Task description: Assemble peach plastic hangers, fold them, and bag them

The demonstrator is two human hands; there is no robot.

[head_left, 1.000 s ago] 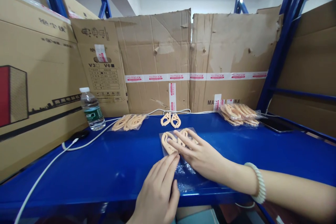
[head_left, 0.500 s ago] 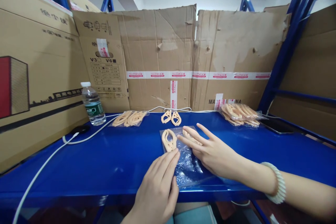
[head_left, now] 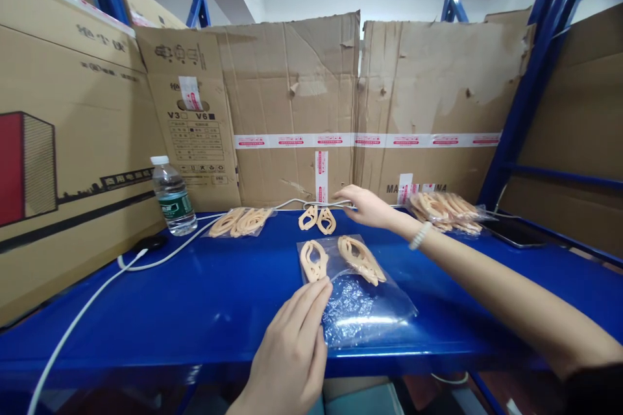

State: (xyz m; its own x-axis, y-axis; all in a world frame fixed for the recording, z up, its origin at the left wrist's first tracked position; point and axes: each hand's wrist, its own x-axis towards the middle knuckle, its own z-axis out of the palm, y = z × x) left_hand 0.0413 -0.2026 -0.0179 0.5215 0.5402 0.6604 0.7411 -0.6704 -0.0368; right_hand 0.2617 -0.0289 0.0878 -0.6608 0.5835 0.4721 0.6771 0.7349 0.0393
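My left hand [head_left: 294, 340] lies over the left edge of a clear plastic bag [head_left: 355, 311], its fingers together and closed on it. Its fingertips cover the lower end of a beige folding hanger [head_left: 314, 259] at the bag's upper left. More folded hangers [head_left: 360, 260] lie at the bag's upper right. My right hand [head_left: 365, 206] is stretched to the back, open and holding nothing I can see. Just left of it, two loose beige hangers [head_left: 308, 218] lean side by side near a white cable.
A bagged set of hangers [head_left: 241, 222] lies back left, beside a water bottle [head_left: 174, 198]. A bigger bagged pile [head_left: 445, 211] sits back right, with a dark phone [head_left: 513, 233] next to it. Cardboard panels [head_left: 292, 91] wall the back of the blue shelf [head_left: 219, 311].
My right hand has left the bag and moved to the back, near the loose hangers, uncovering the hangers at the bag's upper right. My left hand has stayed in place.
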